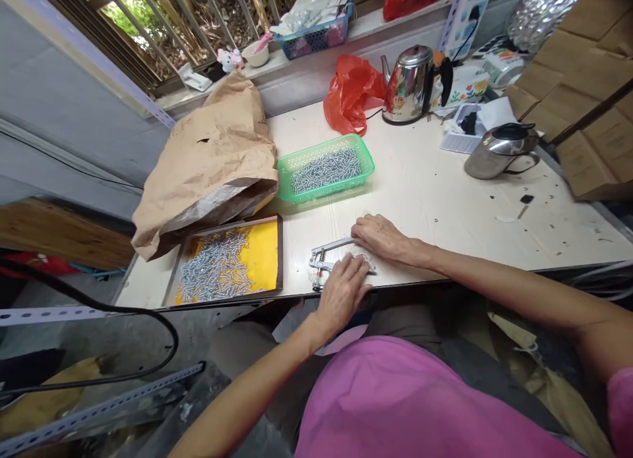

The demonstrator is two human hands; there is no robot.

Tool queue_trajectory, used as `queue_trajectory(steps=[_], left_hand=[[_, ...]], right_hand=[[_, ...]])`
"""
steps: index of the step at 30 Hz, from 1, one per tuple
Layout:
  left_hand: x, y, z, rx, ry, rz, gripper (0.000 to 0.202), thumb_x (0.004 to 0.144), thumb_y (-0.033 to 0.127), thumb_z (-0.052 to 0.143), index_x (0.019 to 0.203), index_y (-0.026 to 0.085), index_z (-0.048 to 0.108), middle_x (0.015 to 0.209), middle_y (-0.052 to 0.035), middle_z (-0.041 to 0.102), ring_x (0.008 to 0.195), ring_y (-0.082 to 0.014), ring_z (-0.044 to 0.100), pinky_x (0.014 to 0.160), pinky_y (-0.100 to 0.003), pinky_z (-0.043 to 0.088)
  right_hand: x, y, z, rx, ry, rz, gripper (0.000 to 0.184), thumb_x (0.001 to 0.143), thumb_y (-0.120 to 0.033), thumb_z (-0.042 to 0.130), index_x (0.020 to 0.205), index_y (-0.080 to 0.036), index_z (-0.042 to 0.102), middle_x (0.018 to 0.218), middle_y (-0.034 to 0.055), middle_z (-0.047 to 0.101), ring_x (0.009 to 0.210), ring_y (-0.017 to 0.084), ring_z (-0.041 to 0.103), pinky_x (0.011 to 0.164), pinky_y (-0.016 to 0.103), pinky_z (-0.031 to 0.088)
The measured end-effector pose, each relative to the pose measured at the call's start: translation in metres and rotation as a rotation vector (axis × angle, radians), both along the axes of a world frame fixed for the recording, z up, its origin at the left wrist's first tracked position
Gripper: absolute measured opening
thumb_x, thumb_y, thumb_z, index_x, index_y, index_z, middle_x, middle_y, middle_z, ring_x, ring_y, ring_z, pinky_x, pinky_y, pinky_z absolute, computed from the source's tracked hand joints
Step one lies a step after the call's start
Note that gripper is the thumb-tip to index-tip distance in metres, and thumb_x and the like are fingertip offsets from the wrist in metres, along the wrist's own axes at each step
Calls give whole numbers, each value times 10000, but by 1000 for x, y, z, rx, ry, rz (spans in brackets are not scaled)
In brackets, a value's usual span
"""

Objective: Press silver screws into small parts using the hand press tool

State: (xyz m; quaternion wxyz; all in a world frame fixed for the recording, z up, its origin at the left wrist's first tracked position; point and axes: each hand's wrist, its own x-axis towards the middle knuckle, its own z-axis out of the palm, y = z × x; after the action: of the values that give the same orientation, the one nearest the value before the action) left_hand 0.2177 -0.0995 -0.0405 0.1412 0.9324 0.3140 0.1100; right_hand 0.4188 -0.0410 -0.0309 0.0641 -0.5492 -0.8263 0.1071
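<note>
tray (262, 254) left of pliers (324, 255) | basket (324, 193) behind pliers | bag (212, 148) left of basket | kettle (408, 85) behind basket

Basket (366, 158) green with hole-patterned walls, screws (326, 169) inside silver-grey; tray (262, 250) yellow with dark brown frame. Paper sack (217, 148) plain tan, plastic bag (349, 95) red, kettle (408, 85) mirror steel, black handle. Table (445, 188) off-white with dark specks; tool (324, 257) bare silver; shirt (395, 399) pink.

Left hand (341, 292) palm down at the worktop's (445, 194) front edge, fingers loosely bent, right hand (380, 237) flat just beyond it, both forearms bare, wrists straight
</note>
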Motion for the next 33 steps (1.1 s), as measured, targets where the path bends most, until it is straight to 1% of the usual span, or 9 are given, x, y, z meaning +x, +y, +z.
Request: queue_trajectory(steps=[6, 8, 11, 16, 19, 22, 24, 29, 33], left_hand=[[4, -8, -8, -62, -100, 28, 416, 950, 367, 502, 1324, 185, 508, 1354, -121, 580, 1345, -299, 448, 1122, -556, 341], [4, -7, -9, -51, -110, 13, 468, 936, 378, 528, 1353, 170, 479, 1381, -143, 550, 1364, -311, 422, 1122, -566, 334], [0, -17, -9, -31, -136, -22, 471, 918, 379, 561, 1322, 142, 503, 1314, -164, 587, 1286, -296, 503, 1068, -497, 421], [-33, -42, 7, 100, -231, -155, 204, 920, 240, 562, 1094, 156, 626, 999, -74, 703, 974, -174, 640, 882, -301, 520], [-73, -29, 24, 227, -213, 79, 131, 910, 179, 556, 991, 166, 658, 871, -54, 701, 844, -157, 622, 792, -286, 508], [-117, 11, 38, 250, -105, 546, 195, 941, 210, 499, 918, 167, 687, 852, -73, 686, 821, -185, 604, 777, -319, 485], [-139, 41, 40, 180, -55, 745, 224, 941, 243, 500, 915, 164, 708, 868, -81, 682, 845, -198, 606, 788, -323, 477], [-143, 89, 26, -51, 94, 828, 237, 909, 237, 540, 1036, 151, 721, 961, -100, 686, 949, -210, 622, 858, -315, 454], [-123, 100, 20, -99, 168, 867, 273, 913, 276, 528, 1070, 128, 694, 1029, -131, 681, 977, -224, 630, 822, -302, 437]], right_hand=[[-17, 26, 11, 81, -67, -87, 159, 898, -181, 569, 1032, -141, 644, 1035, 114, 659, 967, 245, 507, 768, 346, 261], [-32, 23, 20, 85, -58, 62, 161, 895, -188, 569, 1022, -160, 664, 1056, 116, 643, 972, 247, 491, 742, 341, 258], [-61, 11, 26, 54, 5, 431, 114, 894, -249, 591, 909, -202, 694, 1039, 91, 630, 996, 241, 461, 703, 333, 256], [-101, 0, 7, 137, 17, 714, 131, 854, -192, 609, 735, -171, 660, 928, 89, 614, 967, 232, 444, 724, 353, 270], [-112, 4, -5, 201, 27, 749, 132, 858, -168, 580, 741, -159, 642, 871, 88, 618, 917, 220, 462, 750, 356, 284], [-113, 13, 4, 288, 74, 619, 167, 894, -149, 503, 810, -155, 647, 831, 76, 635, 830, 200, 478, 766, 352, 297], [-103, 27, 23, 357, 134, 450, 202, 908, -137, 456, 845, -150, 647, 815, 75, 639, 790, 191, 481, 758, 341, 307], [-54, 84, 77, 526, 176, 16, 241, 946, -178, 406, 946, -153, 647, 880, 100, 630, 837, 218, 512, 765, 345, 345], [-24, 103, 92, 565, 159, -137, 297, 923, -275, 542, 1193, -160, 588, 1049, 128, 616, 973, 267, 535, 823, 382, 389]])
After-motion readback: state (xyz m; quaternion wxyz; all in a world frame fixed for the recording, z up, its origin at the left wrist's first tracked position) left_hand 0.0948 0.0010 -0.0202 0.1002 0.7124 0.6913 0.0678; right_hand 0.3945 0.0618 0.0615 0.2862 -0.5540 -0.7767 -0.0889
